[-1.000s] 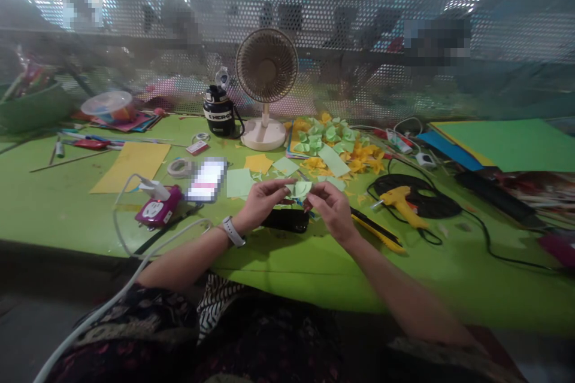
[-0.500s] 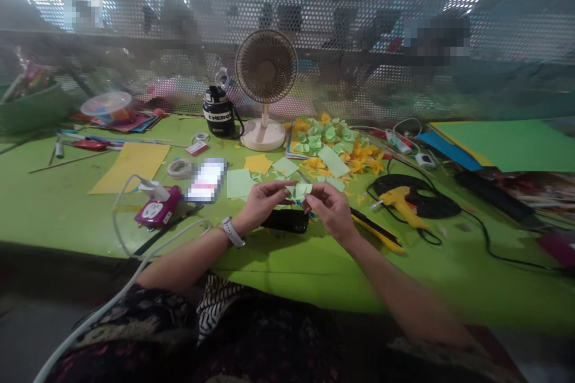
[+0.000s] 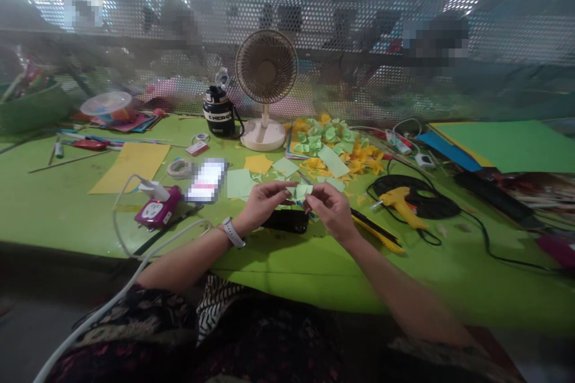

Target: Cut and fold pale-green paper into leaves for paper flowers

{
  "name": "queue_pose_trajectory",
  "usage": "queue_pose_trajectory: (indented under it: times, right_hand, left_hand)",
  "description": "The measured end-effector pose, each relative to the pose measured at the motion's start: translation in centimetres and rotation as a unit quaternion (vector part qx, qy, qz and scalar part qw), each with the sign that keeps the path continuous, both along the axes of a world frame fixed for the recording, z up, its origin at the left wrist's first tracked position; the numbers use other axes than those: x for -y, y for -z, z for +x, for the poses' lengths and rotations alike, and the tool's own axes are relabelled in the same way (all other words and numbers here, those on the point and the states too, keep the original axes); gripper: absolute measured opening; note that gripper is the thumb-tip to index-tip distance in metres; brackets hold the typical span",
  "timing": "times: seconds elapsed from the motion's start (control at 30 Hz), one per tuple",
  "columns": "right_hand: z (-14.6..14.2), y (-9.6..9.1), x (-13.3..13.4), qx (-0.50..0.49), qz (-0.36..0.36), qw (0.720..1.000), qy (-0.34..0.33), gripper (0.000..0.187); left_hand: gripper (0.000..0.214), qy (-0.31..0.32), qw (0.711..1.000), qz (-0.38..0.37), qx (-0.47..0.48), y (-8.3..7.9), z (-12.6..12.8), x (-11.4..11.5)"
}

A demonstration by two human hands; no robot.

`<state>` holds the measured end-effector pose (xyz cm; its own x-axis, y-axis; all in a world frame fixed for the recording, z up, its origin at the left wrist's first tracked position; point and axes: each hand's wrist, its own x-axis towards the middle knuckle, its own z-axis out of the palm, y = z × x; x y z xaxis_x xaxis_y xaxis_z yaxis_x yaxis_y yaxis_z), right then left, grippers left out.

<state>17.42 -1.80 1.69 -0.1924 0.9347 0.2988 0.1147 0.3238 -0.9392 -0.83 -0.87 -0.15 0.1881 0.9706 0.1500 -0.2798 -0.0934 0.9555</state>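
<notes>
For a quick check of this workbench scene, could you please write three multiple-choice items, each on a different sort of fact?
1. What colour is the paper piece held between the left hand and the right hand?
A) red
B) pale green
C) dark blue

2. Where does the yellow glue gun lie?
A) right of both hands
B) left of both hands
C) under the left hand

3. How does the desk fan stand?
A) on its side
B) face down
C) upright

Answers: 1 B, the piece at the fingertips is pale green; 2 A, it lies beyond the right hand's side; 3 C, its round base sits flat, head up.
</notes>
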Motion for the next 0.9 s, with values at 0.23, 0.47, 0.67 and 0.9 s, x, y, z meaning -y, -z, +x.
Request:
queue_pose_trajectory:
  times: [0.23,0.47,0.67,0.9]
  right_hand:
    - [0.0,0.4,-0.1,0.013,0.01,1.0,0.01,0.021]
    - [-0.1,0.9,-0.3,0.009,0.029,0.999,0.027,0.039]
    - [0.0,1.1,-0.2,0.019,0.021,0.999,0.024,0.037]
    - [0.1,1.3,-0.4,0.056,0.072,0.995,0.037,0.034]
  left_hand:
    - [0.037,-0.003,1.0,0.004,-0.002,0.0,0.0,0.0]
    - [0.036,0.002,1.0,0.002,-0.006,0.1,0.0,-0.1]
    - [0.037,0.0,0.999,0.022,-0.029,0.5,0.0,-0.2]
    - [0.039,0.002,0.999,0.037,-0.026,0.6,0.0,-0.2]
